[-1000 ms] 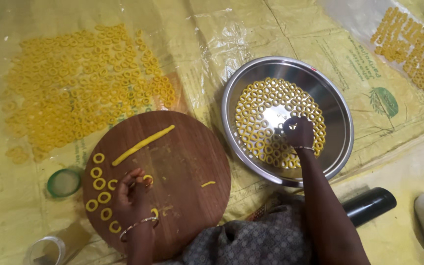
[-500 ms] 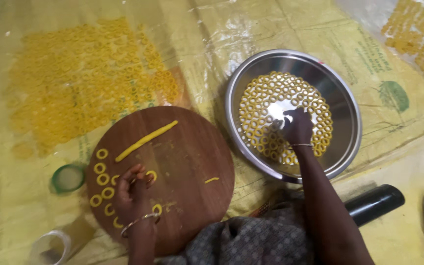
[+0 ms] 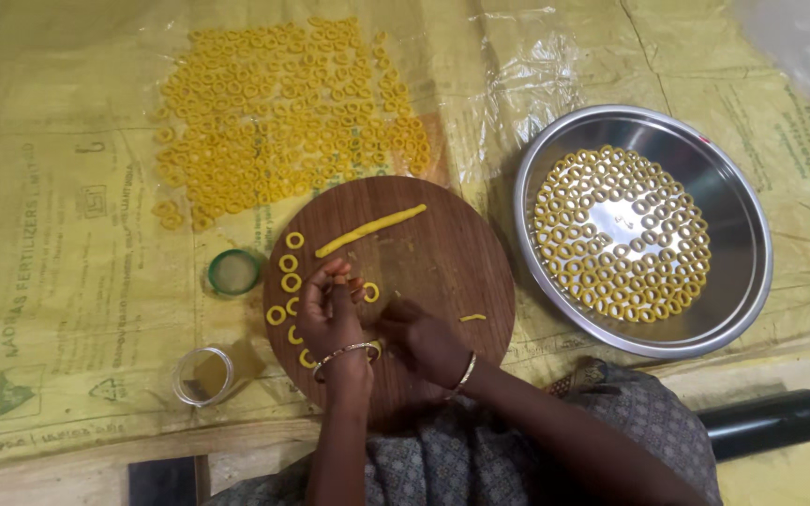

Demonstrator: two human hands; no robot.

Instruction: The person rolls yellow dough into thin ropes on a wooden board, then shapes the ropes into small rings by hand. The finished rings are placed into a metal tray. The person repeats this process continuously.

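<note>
Left hand (image 3: 330,314): fingers pinched on a small dough piece, over the round wooden board (image 3: 442,262).
Right hand (image 3: 424,339): curled beside it, grip unclear.
Steel tray (image 3: 733,215): right, filled with dough rings (image 3: 621,234).

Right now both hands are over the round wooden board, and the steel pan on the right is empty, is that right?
Not quite. In the head view the left hand and right hand are over the round wooden board, but the steel pan is not empty: yellow dough rings cover most of its bottom.
</note>
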